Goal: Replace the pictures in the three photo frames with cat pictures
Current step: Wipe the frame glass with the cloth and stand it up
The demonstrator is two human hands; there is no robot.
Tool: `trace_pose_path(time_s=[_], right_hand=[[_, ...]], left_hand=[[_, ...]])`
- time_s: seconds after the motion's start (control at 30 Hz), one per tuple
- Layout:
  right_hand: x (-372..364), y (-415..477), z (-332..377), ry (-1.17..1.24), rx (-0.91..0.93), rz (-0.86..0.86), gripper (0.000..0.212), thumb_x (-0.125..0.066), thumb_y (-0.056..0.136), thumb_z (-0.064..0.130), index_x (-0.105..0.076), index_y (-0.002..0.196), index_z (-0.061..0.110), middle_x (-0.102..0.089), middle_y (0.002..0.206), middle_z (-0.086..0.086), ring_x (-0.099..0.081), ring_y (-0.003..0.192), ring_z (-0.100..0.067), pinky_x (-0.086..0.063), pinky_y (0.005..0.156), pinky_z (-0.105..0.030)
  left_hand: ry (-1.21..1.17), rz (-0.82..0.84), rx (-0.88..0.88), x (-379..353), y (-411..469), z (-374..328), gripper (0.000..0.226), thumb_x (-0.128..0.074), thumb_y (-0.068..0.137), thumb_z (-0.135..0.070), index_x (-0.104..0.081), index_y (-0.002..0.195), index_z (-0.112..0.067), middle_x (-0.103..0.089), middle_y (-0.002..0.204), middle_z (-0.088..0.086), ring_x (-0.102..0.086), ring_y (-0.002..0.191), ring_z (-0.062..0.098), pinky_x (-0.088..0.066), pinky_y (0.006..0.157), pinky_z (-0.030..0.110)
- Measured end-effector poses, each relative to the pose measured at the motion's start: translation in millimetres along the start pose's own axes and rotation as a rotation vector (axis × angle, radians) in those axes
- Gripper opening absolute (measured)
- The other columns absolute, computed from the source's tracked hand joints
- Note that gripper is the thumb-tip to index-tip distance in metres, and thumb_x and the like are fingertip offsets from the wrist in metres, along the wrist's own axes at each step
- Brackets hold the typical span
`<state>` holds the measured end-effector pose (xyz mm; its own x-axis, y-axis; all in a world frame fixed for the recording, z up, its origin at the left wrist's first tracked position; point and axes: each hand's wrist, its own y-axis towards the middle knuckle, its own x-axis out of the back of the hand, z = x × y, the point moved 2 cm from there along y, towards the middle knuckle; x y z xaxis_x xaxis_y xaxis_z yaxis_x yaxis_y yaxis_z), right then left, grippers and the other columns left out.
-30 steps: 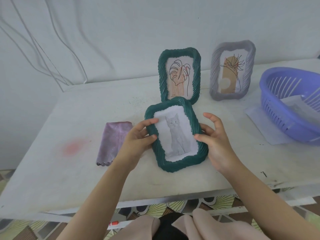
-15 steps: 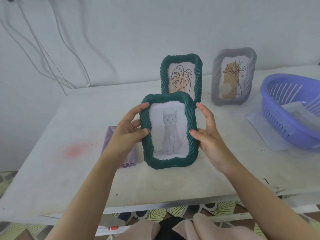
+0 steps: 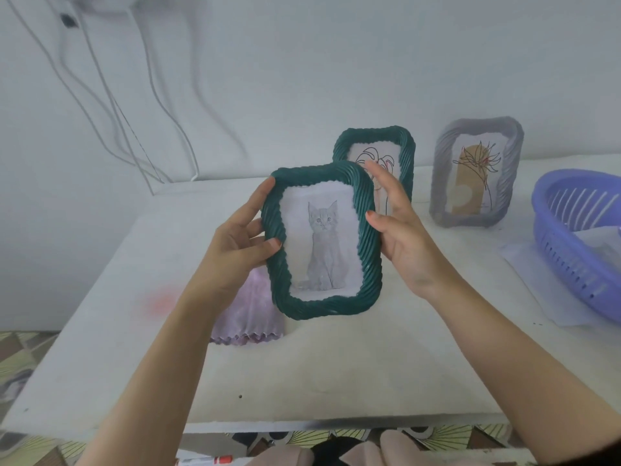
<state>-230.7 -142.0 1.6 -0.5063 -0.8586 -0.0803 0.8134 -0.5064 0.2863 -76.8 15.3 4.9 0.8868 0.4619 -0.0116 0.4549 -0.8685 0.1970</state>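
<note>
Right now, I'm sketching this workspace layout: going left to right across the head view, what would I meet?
left hand → green cat frame → right hand → grey frame → purple basket

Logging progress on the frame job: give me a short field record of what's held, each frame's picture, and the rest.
held: cat-picture frame, gripped at both sides by left hand and right hand
behind: green frame, leaf drawing, partly hidden
right: grey frame, plant drawing, upright
other: purple basket, lilac cloth
cat pictures in: one of three
</note>
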Motion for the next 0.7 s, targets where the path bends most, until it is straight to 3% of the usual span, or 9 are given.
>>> trace_pose_path(time_s=[0.13,0.3,0.5,0.7], right_hand=[[-5.3,24.0,2.1,0.080,-0.043,0.045,0.053,-0.046,0.083,0.017,-0.044,0.127,0.047,-0.037,0.147,0.012,-0.040,0.133,-0.011,-0.038,0.104,-0.036],[-12.7,63.8,3.7,0.116,-0.071,0.079,0.048,-0.045,0.084,0.019,-0.045,0.125,0.045,-0.041,0.145,0.006,-0.051,0.121,-0.012,-0.045,0.089,-0.028],[-22.2,111.7,-3.6,0.126,-0.113,0.145,0.043,-0.045,0.089,0.022,-0.044,0.125,0.045,-0.061,0.109,0.006,-0.058,0.085,-0.012,-0.045,0.074,-0.028],[-31.8,147.0,-23.3,0.101,-0.144,0.122,0.039,-0.044,0.092,0.025,-0.043,0.125,0.046,-0.059,0.110,0.007,-0.059,0.085,-0.009,-0.044,0.073,-0.025]], left_hand=[[0.040,-0.032,-0.021,11.8,12.8,-5.0,0.076,-0.052,0.083,0.013,-0.033,0.139,-0.036,-0.067,0.103,-0.006,-0.061,0.085,0.012,-0.053,0.072,0.026],[0.123,-0.066,-0.032,32.0,35.8,-12.7,0.077,-0.045,0.088,0.014,-0.028,0.139,-0.041,-0.065,0.107,-0.009,-0.060,0.083,0.009,-0.052,0.073,0.023],[0.140,-0.087,0.007,62.3,70.1,-14.5,0.083,-0.049,0.074,0.001,-0.026,0.136,-0.049,-0.064,0.094,-0.007,-0.054,0.081,0.013,-0.050,0.075,0.024],[0.113,-0.138,0.044,88.5,102.9,-1.6,0.084,-0.046,0.069,0.003,-0.033,0.132,-0.051,-0.062,0.100,-0.001,-0.054,0.087,0.017,-0.048,0.079,0.028]])
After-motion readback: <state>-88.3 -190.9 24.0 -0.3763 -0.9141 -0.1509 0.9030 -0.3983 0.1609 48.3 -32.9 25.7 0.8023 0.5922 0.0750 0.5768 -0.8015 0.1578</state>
